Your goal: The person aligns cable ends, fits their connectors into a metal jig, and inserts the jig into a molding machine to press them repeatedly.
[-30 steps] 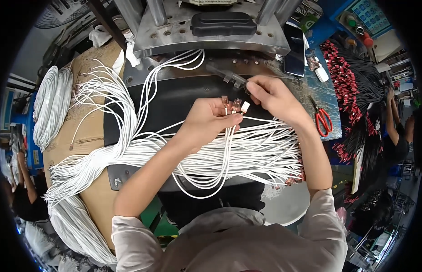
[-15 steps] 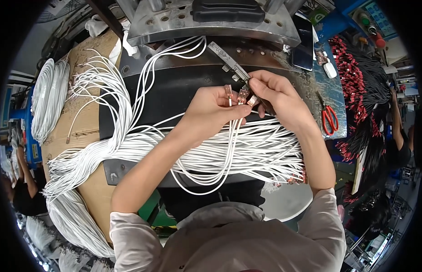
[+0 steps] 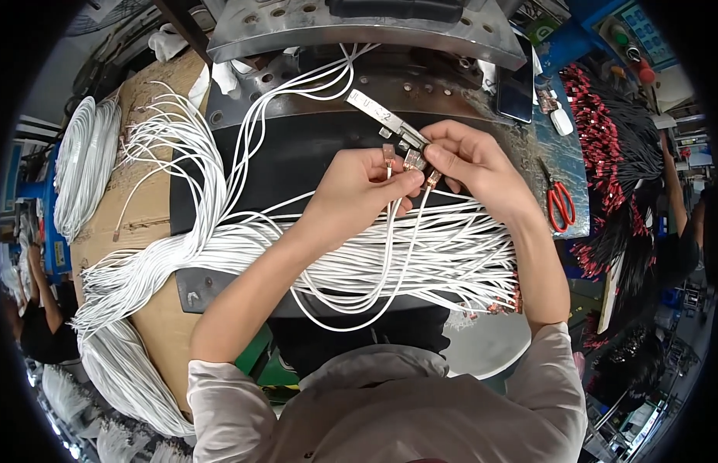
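My left hand (image 3: 355, 193) is closed on a few white cables, pinched between thumb and fingers. Their copper-coloured end connectors (image 3: 389, 153) stick up past the fingertips. With thumb and fingers my right hand (image 3: 479, 170) grips the lower end of a slotted metal bar (image 3: 374, 113), which slants up to the left. One cable's connector (image 3: 433, 179) sits beneath the right fingertips at the bar's end; whether it is seated in the bar is hidden. Below both hands lies a thick bundle of white cables (image 3: 452, 247), its copper ends at the right.
A heavy metal press plate (image 3: 359, 48) stands beyond my hands. Red-handled scissors (image 3: 560, 204) and a dark phone (image 3: 515, 91) lie at the right. More white cables (image 3: 87, 170) are coiled on cardboard at the left. Black cables with red ends (image 3: 606, 147) hang far right, near another person's arm.
One cable has parted from the left-hand group and moved right, its connector now under my right fingertips. The metal bar has tilted flatter, its far end shifting left and down.
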A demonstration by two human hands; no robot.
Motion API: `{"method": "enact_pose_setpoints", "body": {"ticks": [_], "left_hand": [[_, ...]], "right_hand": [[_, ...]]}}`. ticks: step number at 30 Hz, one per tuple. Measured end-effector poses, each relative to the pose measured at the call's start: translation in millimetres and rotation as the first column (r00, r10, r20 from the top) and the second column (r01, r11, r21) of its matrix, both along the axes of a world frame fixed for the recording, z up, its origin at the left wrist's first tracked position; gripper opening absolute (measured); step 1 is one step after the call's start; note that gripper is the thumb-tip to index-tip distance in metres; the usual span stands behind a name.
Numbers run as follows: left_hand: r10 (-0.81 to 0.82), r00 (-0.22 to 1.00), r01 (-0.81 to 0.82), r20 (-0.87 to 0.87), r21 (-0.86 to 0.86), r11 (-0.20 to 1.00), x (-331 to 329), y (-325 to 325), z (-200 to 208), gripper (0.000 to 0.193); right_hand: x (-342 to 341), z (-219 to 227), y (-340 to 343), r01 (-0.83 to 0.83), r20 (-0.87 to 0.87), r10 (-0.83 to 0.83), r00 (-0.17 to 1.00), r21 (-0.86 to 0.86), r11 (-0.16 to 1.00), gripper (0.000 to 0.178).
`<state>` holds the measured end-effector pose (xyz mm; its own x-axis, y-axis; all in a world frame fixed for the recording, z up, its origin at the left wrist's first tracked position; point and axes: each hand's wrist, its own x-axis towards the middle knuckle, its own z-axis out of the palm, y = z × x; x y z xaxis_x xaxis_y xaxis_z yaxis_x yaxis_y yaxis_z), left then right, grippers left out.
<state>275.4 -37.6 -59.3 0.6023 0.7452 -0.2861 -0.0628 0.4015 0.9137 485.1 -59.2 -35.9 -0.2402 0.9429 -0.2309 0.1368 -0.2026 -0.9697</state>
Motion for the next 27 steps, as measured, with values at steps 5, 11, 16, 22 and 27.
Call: {"method": "enact_pose_setpoints", "body": {"ticks": [5, 11, 16, 22, 27], "left_hand": [[-0.038, 0.998, 0.038, -0.04, -0.013, 0.999, -2, -2, 3, 0.019], [-0.064, 0.997, 0.062, -0.032, -0.057, 0.996, -3, -3, 9, 0.024], [-0.056, 0.997, 0.051, -0.052, -0.087, 0.995, -10, 3, 21, 0.024], [-0.137, 0.98, 0.129, -0.144, -0.065, 0.989, -11, 7, 17, 0.024], [-0.052, 0.996, 0.048, -0.076, -0.049, 0.998, -10, 5, 13, 0.03]], "right_hand": [[10, -2, 2, 0.005, -0.03, -0.005, 1.0, -0.016, 1.0, 0.031], [10, -1, 3, -0.05, -0.037, 0.049, 0.998, -0.027, 0.998, 0.036], [8, 1, 0, -0.044, -0.004, 0.044, 0.999, -0.024, 0.999, 0.036], [12, 7, 4, 0.014, 0.096, -0.016, 0.995, 0.021, 1.0, 0.034], [8, 2, 3, -0.03, 0.043, 0.028, 0.999, 0.034, 0.999, 0.032]]}}
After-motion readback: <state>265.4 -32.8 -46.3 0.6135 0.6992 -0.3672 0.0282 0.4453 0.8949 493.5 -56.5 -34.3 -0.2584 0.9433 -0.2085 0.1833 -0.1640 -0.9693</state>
